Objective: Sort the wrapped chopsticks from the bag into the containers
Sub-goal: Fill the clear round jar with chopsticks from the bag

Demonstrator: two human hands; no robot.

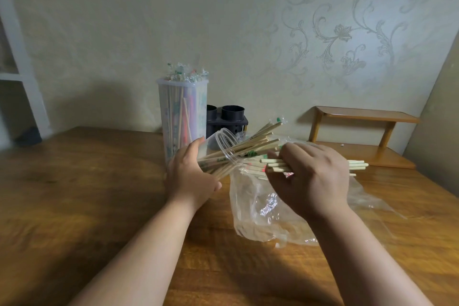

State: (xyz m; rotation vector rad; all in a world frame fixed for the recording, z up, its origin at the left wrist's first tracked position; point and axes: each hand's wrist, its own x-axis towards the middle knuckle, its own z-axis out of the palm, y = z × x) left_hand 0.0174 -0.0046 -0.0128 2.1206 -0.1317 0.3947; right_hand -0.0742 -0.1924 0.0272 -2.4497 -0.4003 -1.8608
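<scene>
In the head view, a clear jar [224,143] is gripped just left of centre by the left hand [191,176], with the fingers wrapped round its body. The jar is tipped over, and its open mouth is turned toward the right of the frame. A sheaf of chopsticks [258,140] is seen inside the jar. Its long axis slants from the lower left at the hand to the upper right, and the free ends, some capped with green-printed wrapper, are fanned out past the rim.

Just right of centre, a second bundle of chopsticks [275,165] is clasped by the right hand [315,181], with the fingers curled over it from above. This bundle is held almost level across the frame. Blunt ends stick out to the left of the hand, close to the jar's mouth, and more ends show to the right of it.

A crumpled clear plastic bag [258,208] is spread on the wooden table [87,194] beneath the right hand and the bundle.

Behind the left hand, a tall translucent container [173,117] is stood upright, packed with wrapped chopsticks pointing straight up. A dark holder [232,113] with round cups is set just to its right. A small wooden shelf [367,117] is placed at the right, against the wall.
</scene>
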